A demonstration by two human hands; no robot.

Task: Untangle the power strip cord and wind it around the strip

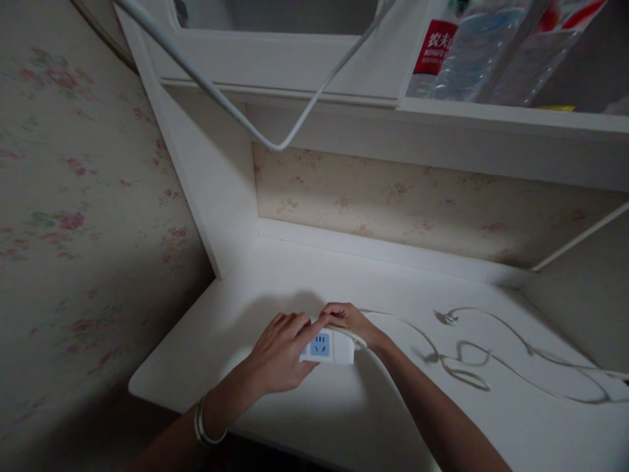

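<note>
On my feed, the only lettering I can read is on the red label [436,47] of a plastic water bottle [417,84] standing on the upper shelf [491,115]. Large white Chinese characters on it begin 农夫, and the rest is cut off at the label's right edge. Below them is a line of small white Latin capitals, probably NONGFU SPRING, though it is too blurred for me to be sure.

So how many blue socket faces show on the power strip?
2 on the power strip: one socket lies bare between the left hand and right hand, the other socket peeks from under the left hand. More may be hidden under it.
</note>
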